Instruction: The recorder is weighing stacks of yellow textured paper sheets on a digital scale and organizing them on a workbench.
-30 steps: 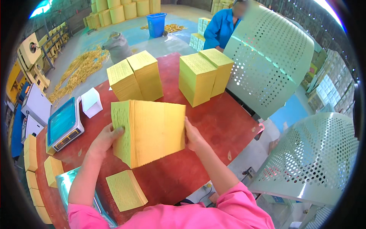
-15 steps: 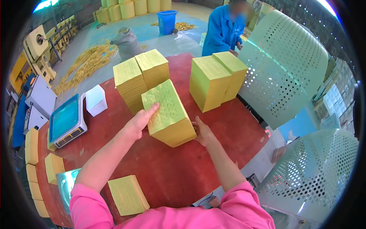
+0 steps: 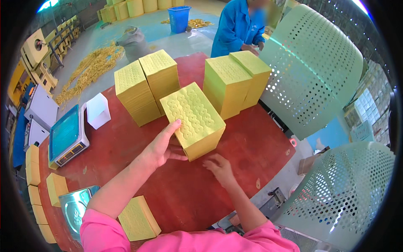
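A thick block of yellow embossed paper sheets point(image 3: 194, 113), its top stamped with rows of coin-like rings, is in front of me over the red table. My left hand point(image 3: 161, 145) grips its near left corner, thumb on the top face and fingers along the lower side. My right hand point(image 3: 220, 170) is just off the block's near right side, fingers apart and holding nothing. Behind the block stand two tall paper stacks point(image 3: 138, 92) on the left and two more point(image 3: 228, 86) on the right. A thinner stack of the same paper point(image 3: 136, 218) lies by my left sleeve.
On the red table's point(image 3: 176, 201) left side are a scale point(image 3: 67, 134), a white paper block point(image 3: 98, 110), a shiny metal plate point(image 3: 77, 210) and small yellow blocks point(image 3: 56, 189). Perforated panels point(image 3: 312, 71) flank the right. A person in blue point(image 3: 235, 29) works beyond the table.
The block has turned and tilted, its top now facing me more squarely. My right hand has come away from its side and moved down. My left hand keeps its grip.
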Demonstrator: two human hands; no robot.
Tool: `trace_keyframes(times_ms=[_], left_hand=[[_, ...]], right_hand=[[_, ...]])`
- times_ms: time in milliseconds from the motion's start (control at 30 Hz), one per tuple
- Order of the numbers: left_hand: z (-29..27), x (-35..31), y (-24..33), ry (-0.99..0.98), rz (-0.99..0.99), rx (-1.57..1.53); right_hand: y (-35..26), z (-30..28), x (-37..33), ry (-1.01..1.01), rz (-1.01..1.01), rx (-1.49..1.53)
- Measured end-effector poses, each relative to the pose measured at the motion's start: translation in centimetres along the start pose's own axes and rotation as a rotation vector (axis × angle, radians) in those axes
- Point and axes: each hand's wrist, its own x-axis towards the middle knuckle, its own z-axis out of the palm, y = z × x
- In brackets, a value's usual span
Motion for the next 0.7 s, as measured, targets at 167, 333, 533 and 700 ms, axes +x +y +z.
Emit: trace_keyframes(times_ms=[167, 333, 533, 700], left_hand=[[0.7, 3.2, 1.3, 0.052, 0.025, 0.04], [-0.2, 9.1, 4.1, 0.083, 0.064, 0.11], [-0.1, 11.6, 6.2, 0.15, 0.096, 0.248], [-0.1, 12.7, 7.0, 0.1, 0.116, 0.294]], right_hand=[[0.2, 1.8, 5.4, 0.061, -0.055, -0.115], [-0.2, 2.0, 10.9, 0.138, -0.176, -0.086], [0.8, 2.0, 13.8, 0.186, -0.264, -0.17], [1.3, 2.0, 14.0, 0.194, -0.35, -0.151]])
